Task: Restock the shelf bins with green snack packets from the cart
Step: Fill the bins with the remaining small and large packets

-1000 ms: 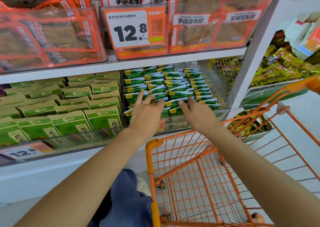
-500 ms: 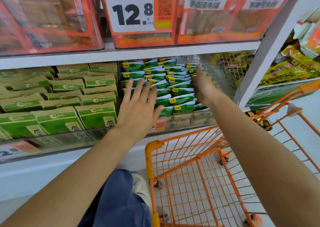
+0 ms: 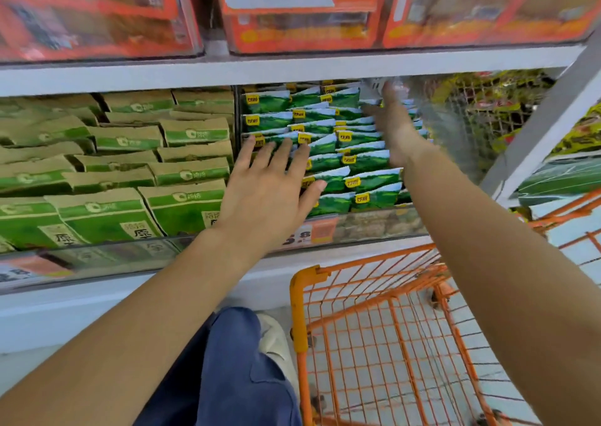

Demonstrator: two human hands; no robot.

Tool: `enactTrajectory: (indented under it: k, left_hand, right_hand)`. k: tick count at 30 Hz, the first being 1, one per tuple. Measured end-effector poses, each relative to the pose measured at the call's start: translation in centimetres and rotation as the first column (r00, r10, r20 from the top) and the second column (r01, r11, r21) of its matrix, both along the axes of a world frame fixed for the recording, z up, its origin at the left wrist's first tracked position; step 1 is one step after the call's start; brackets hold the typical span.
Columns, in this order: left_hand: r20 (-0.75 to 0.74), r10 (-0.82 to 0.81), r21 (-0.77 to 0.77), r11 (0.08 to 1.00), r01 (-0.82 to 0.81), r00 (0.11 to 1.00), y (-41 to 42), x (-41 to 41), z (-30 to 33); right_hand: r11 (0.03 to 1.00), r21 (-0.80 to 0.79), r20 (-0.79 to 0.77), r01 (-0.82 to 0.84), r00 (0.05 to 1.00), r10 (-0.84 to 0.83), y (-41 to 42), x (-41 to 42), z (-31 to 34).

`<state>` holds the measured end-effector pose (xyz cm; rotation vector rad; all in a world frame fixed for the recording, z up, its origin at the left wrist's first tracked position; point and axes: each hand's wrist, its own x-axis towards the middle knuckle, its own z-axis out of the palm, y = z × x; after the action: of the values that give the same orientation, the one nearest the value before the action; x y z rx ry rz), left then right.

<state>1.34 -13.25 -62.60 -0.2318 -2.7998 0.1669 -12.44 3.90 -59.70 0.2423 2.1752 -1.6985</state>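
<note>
Since a second ago: right hand [image 3: 395, 126] gone from the front rows of packets [image 3: 328, 152] to deep along the right side of the bin [image 3: 374, 227], fingertips now up near the back corner under the shelf [image 3: 292, 67]. Blurred there; fingers look extended against the stack, gripping nothing visible, though cannot tell for certain. Left hand [image 3: 270, 188] moved less: shifted from the near middle toward the left front, now lying flat with fingers spread and straight on the packets, holding nothing.

Packets all in the bin, overlapping in slanted rows from front lip to back, filling it nearly wall to wall. Cart [image 3: 383, 328] alongside, below the shelf; visible part of the basket shows only wire mesh and floor, no green packets.

Meaning for the task, as a judgement: loading looks finished for this bin, and the present step is tidying — pressing down at the left, squaring the right edge toward the back. Next likely call: another bin, or an end if no stock remains. Risk: pushing rows out of line or sliding packets over the front lip.
</note>
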Motion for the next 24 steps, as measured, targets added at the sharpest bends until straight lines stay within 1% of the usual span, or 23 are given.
enactTrajectory:
  k: [3, 6, 8, 12, 14, 17, 19, 21, 22, 24]
  left_hand:
    - [-0.005, -0.002, 0.006, 1.000, 0.002, 1.000, 0.0, -0.2, -0.1]
    - [-0.010, -0.003, 0.013, 1.000, 0.003, 1.000, 0.1, -0.2, -0.1]
    - [-0.007, -0.007, 0.027, 1.000, 0.007, 1.000, 0.1, -0.1, -0.1]
    - [-0.005, -0.024, 0.035, 0.999, 0.024, 1.000, -0.1, 0.0, 0.1]
    - [0.009, -0.031, 0.033, 0.999, 0.031, 0.999, -0.2, 0.1, 0.1]
    - [0.023, -0.035, 0.039, 0.999, 0.034, 0.999, -0.1, 0.1, 0.2]
    - [0.007, -0.053, 0.036, 0.998, 0.053, 0.999, 0.0, 0.4, 0.3]
    - [-0.026, -0.084, 0.025, 0.996, 0.085, 0.996, 0.1, 0.8, 0.5]
    - [-0.046, -0.103, 0.021, 0.994, 0.104, 0.994, 0.2, 1.0, 0.5]
    - [-0.073, -0.172, 0.017, 0.985, 0.174, 0.982, 0.8, 1.4, 0.4]
  right_hand:
    - [0.998, -0.034, -0.015, -0.052, 0.999, 0.052, -0.6, -0.3, -0.3]
    - [0.998, -0.043, -0.011, -0.052, 0.999, 0.052, 0.0, -0.4, -0.4]
    - [0.995, -0.097, 0.002, -0.023, 1.000, 0.023, 0.2, -0.3, -0.6]
    - [0.991, -0.127, 0.028, 0.043, 0.999, -0.040, 0.7, 0.1, -0.3]
    - [0.993, -0.106, -0.013, 0.055, 0.998, -0.056, 1.3, 0.3, -0.2]
    - [0.997, -0.041, -0.053, -0.062, 0.997, 0.059, 1.1, 1.4, -0.2]
    - [0.994, -0.085, -0.074, -0.064, 0.996, 0.058, 1.3, 2.4, 0.0]
    - [0.986, -0.164, -0.127, -0.015, 0.992, -0.006, 2.3, 3.0, -0.1]
    - [0.990, -0.140, -0.160, -0.021, 0.987, -0.001, 3.1, 3.6, 0.0]
    - [0.997, 0.000, -0.216, -0.074, 0.974, 0.072, 4.8, 4.7, -0.2]
